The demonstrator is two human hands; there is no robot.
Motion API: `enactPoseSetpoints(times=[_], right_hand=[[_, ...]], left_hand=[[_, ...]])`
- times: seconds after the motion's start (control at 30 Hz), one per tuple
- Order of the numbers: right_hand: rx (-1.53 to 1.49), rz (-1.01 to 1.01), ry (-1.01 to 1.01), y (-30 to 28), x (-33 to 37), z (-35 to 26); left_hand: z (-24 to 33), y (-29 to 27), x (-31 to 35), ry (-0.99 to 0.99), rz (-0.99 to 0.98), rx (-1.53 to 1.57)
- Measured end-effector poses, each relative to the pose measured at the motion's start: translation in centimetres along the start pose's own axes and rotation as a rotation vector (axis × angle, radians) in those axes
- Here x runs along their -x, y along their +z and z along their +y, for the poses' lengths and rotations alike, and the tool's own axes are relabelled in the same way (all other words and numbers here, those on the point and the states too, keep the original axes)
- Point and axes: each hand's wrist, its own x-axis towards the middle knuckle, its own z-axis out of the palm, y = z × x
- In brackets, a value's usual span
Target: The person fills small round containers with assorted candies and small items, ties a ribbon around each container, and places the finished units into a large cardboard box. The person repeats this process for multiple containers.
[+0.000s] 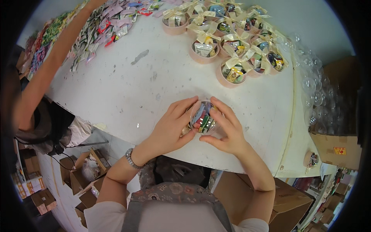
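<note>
A small round tub with a clear domed lid [202,119], filled with colourful wrapped packets, is between my hands just above the table's near part. My left hand [170,124] curves around its left side, with the thumb near the bottom edge. My right hand [228,130] grips the right side, fingers on top of the rim and thumb below. The tub's lower part is hidden by my hands and the lid. Farther off, at the back right, stand several pink tubs [230,77] with clear lids and cream ribbon bows.
Loose wrapped packets [104,29] are heaped along the white table [116,92] at the back left. A co-worker's arm [54,62] reaches over them. Clear plastic domes [311,83] fill a cardboard box [336,149] at the right. One small tub [310,159] rests near the right edge.
</note>
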Motion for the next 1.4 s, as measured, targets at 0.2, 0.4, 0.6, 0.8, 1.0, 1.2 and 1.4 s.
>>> enactPoseSetpoints(times=[0.2,0.4,0.6,0.8,1.0,1.2,1.4], right_hand=[[0.11,-0.015,-0.009,0.4,-0.9,0.0],[0.017,-0.116,0.163,-0.6,-2.4,-0.1],[-0.113,-0.089,0.15,0.1,-1.9,1.4],[-0.161,-0.043,0.089,0.8,-1.1,2.2],[-0.117,-0.023,0.081,0.7,-0.8,2.2],[-0.095,-0.015,0.032,0.6,-1.0,2.0],[-0.103,0.02,0.024,0.7,-0.8,2.3]], left_hand=[[-1.7,-0.6,0.2,-0.192,-0.036,0.492],[-0.6,1.0,2.1,-0.483,0.218,0.607],[1.1,0.6,2.1,-0.503,0.312,0.305],[2.6,1.9,3.1,-0.572,0.481,0.509],[1.9,-0.5,0.9,-0.807,0.138,0.662],[1.9,-1.9,0.6,-0.907,0.048,0.53],[3.3,-2.2,-0.7,-0.819,-0.007,0.301]])
